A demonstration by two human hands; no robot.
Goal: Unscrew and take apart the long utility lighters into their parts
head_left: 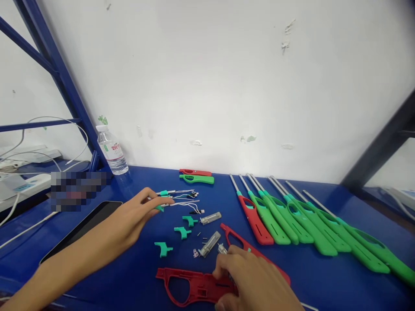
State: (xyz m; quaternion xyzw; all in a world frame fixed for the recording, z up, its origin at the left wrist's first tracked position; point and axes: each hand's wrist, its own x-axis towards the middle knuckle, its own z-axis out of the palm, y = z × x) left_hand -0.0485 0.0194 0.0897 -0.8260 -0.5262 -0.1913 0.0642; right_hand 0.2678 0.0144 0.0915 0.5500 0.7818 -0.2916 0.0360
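Note:
My left hand (138, 214) reaches over the thin metal rods with white wires (184, 203); its fingers pinch one wired rod with a green collar (160, 208). At the bottom, my right hand (244, 276) lies over the right end of an open red lighter shell (197, 285), fingers curled; what they hold, if anything, is hidden. Behind it a second red shell (238, 236) lies slanted. Green triggers (164, 249) lie left of the clear fuel tanks (210, 244). Tiny metal pins and a small pale part (195, 253) sit among them.
Red and green long lighters (300, 229) lie in a row at right. Small red and green shells (196, 179) rest by the wall. A water bottle (113, 153), a dark flat device (87, 222), cables and blue frame bars (61, 77) stand or lie at left.

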